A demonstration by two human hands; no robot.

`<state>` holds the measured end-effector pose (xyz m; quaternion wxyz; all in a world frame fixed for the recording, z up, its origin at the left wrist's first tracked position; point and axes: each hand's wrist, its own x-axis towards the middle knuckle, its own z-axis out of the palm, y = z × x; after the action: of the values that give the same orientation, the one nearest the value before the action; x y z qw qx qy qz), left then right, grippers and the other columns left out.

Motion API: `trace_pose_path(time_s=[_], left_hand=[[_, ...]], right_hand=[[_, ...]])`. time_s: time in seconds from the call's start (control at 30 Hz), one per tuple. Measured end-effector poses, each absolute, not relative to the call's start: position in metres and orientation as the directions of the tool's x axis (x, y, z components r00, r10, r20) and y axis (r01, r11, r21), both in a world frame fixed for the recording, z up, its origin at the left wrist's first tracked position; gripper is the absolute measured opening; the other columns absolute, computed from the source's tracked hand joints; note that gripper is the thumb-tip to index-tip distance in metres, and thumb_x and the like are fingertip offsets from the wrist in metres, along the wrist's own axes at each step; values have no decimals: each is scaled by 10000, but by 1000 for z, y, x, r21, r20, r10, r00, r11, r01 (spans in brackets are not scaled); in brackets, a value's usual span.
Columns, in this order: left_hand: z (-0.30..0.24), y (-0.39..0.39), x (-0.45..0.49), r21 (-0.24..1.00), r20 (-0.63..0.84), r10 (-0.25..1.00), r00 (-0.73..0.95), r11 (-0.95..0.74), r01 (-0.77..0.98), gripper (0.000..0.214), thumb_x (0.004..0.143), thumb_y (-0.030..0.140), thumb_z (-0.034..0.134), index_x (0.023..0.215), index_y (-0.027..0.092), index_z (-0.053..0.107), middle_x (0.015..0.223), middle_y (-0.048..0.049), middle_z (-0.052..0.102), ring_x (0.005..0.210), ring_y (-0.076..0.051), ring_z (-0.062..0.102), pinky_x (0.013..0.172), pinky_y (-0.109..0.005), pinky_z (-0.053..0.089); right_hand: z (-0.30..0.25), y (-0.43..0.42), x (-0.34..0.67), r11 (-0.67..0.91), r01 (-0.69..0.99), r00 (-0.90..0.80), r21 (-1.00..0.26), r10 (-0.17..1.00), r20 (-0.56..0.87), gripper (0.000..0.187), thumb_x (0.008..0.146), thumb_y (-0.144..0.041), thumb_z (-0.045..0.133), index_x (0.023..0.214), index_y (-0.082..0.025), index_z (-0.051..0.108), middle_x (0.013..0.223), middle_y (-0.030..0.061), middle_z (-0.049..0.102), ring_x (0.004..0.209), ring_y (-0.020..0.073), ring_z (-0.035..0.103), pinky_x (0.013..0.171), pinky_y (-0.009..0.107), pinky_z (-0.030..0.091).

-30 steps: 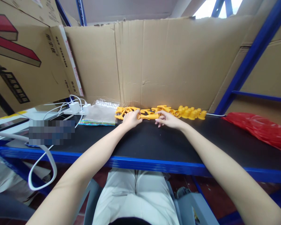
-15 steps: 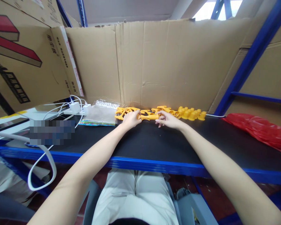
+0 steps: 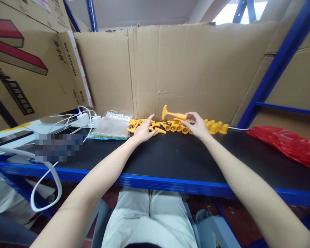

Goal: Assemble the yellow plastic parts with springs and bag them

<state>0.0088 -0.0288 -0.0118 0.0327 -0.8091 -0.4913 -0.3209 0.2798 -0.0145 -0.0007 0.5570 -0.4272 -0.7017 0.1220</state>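
Observation:
In my right hand is a yellow plastic T-shaped handle, pinched at its wider right end and raised above the row. Its crossbar points left. My left hand rests over a heap of yellow branched plastic pieces, thumb and fingers apart. Below the raised handle, several yellow cup-ended pieces lie with their round openings facing me. Beyond my right hand, yellow cups stand upside down in rows, partly hidden by that hand.
A clear plastic bag lies left of the heap, near white chargers with cables. Red plastic lies at the right. Cardboard walls the back of the black tabletop; a blue metal rail runs along the front.
My right hand has moved right and up, lifting the yellow T-shaped handle off the row. My left hand has let go of the piece and its fingers have spread.

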Motion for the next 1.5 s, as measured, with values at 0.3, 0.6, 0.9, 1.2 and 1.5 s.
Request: trace_pose_path(time_s=[0.3, 0.6, 0.9, 1.2, 1.5], left_hand=[[-23, -19, 15, 144, 479, 743, 468, -592, 793, 245, 819, 308, 508, 973, 158, 624, 1006, -99, 581, 966, -227, 563, 873, -358, 457], [-26, -13, 13, 170, 473, 710, 522, -655, 736, 221, 786, 267, 532, 939, 151, 643, 1002, -94, 594, 973, -222, 568, 883, -350, 458], [-27, -15, 13, 156, 416, 703, 577, -680, 716, 231, 786, 275, 533, 952, 158, 644, 997, -88, 593, 973, -213, 570, 891, -334, 453], [-27, -16, 13, 172, 355, 725, 590, -671, 721, 233, 789, 288, 535, 955, 168, 644, 1011, -74, 587, 951, -202, 579, 896, -320, 452], [-26, -17, 14, 173, 357, 719, 596, -678, 715, 219, 790, 272, 530, 943, 168, 647, 992, -72, 591, 923, -195, 584, 873, -311, 462]], right_hand=[[15, -1, 306, 322, 937, -93, -134, 601, 794, 283, 799, -252, 525, 1078, -204, 527, 999, 78, 602, 709, 167, 559, 721, 330, 407], [-1, 11, 296, 136, 902, -369, 410, 737, 566, 331, 861, -110, 349, 1127, -169, 537, 940, 104, 606, 828, 211, 520, 757, 351, 259], [-9, 18, 297, 231, 872, -436, 431, 767, 470, 410, 832, -95, 363, 1205, -176, 514, 1077, 137, 615, 965, 247, 520, 861, 446, 271], [28, 21, 315, 286, 934, -341, 216, 893, 292, 492, 763, -239, 443, 1246, -209, 533, 1276, 107, 531, 1132, 277, 493, 879, 430, 381], [51, 24, 388, -114, 987, 68, 114, 935, 348, 525, 771, -267, 488, 1279, -136, 510, 1324, 177, 463, 1126, 287, 471, 868, 420, 362]])
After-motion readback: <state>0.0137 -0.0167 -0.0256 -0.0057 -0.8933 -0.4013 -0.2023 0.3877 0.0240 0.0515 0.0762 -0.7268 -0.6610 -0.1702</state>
